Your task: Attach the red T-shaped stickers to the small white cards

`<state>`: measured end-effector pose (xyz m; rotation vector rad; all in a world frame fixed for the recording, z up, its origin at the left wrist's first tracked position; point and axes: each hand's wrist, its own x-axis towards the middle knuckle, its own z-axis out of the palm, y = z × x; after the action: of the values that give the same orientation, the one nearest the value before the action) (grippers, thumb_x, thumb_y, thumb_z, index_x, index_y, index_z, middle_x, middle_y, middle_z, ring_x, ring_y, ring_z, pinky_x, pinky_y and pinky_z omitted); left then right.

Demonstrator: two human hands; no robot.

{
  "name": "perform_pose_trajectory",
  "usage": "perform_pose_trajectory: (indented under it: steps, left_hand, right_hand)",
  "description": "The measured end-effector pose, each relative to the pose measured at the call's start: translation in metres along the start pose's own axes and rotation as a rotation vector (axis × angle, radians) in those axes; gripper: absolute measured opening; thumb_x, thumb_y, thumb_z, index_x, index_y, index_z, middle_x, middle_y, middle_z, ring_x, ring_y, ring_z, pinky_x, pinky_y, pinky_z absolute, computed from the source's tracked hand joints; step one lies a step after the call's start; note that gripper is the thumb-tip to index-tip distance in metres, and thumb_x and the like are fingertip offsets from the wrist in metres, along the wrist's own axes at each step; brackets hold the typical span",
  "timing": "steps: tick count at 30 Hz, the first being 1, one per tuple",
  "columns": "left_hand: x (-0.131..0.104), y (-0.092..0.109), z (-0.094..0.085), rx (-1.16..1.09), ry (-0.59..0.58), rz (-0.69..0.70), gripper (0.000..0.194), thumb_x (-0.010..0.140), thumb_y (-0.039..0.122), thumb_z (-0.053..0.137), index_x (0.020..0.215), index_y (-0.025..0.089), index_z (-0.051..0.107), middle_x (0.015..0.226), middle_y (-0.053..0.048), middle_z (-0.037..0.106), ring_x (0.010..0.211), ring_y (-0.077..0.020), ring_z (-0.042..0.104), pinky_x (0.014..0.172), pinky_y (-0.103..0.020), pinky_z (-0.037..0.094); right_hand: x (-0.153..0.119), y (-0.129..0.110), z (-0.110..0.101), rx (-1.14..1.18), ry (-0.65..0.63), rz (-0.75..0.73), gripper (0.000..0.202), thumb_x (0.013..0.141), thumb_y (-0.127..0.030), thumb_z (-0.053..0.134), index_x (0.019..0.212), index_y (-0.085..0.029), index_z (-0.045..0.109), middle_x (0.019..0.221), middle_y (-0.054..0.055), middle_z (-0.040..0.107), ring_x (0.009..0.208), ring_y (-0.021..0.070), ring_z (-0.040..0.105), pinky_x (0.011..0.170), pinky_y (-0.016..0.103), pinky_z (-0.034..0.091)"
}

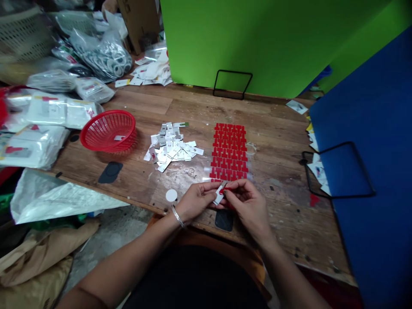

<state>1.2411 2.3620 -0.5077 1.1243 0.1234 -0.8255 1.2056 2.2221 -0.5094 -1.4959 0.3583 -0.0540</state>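
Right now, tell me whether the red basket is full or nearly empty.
Nearly empty, as far as the view shows: in the red basket, one small pale piece shows, with bare mesh around it.

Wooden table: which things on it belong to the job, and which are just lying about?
Probably for the job: held card, red pieces, loose card pile, red basket.
Probably just lying about: white disc, wire frame by the green panel.
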Motion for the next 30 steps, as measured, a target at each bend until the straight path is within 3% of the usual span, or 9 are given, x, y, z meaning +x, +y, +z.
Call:
perform_pose_trajectory:
  steps: [11, 18, 24, 30]
  left_hand:
    - [0.001, -0.004, 0.002, -0.029, 0.009, 0.033, 0.041, 0.069, 0.028, 0.073, 0.107, 0.013, 0.068, 0.088, -0.007, 0.071, 0.071, -0.0139, 0.065, 0.072, -0.027, 0.053]
    - [0.004, -0.012, 0.008, -0.02, 0.148, 0.091, 0.046, 0.064, 0.03, 0.076, 0.104, 0.008, 0.068, 0.075, -0.006, 0.071, 0.061, -0.014, 0.064, 0.062, -0.024, 0.052]
    - [0.002, -0.011, 0.012, -0.017, 0.18, 0.145, 0.05, 0.063, 0.031, 0.077, 0.104, 0.006, 0.066, 0.074, -0.008, 0.071, 0.063, -0.0142, 0.064, 0.059, -0.023, 0.052]
    - [0.0, -0.01, 0.014, -0.006, 0.198, 0.139, 0.048, 0.062, 0.029, 0.078, 0.102, 0.006, 0.066, 0.069, -0.006, 0.07, 0.062, -0.0142, 0.065, 0.058, -0.023, 0.052]
  right_hand:
    - [-0.003, 0.005, 0.0, -0.044, 0.0, 0.0, 0.024, 0.07, -0.037, 0.072, 0.079, -0.021, 0.055, 0.076, -0.001, 0.062, 0.059, 0.0135, 0.061, 0.056, 0.027, 0.056]
    - [-0.008, 0.019, -0.003, -0.261, -0.008, -0.196, 0.014, 0.081, -0.034, 0.061, 0.088, -0.022, 0.058, 0.082, 0.002, 0.062, 0.067, 0.0159, 0.061, 0.062, 0.032, 0.055]
    - [-0.011, 0.003, 0.0, -0.453, 0.155, -0.416, 0.006, 0.08, -0.026, 0.059, 0.081, -0.02, 0.061, 0.112, 0.009, 0.049, 0.077, 0.0158, 0.058, 0.062, 0.03, 0.053]
    - [-0.002, -0.008, -0.004, -0.454, 0.105, -0.348, 0.007, 0.08, -0.025, 0.059, 0.075, -0.021, 0.059, 0.097, 0.006, 0.053, 0.089, 0.0189, 0.056, 0.06, 0.026, 0.05]
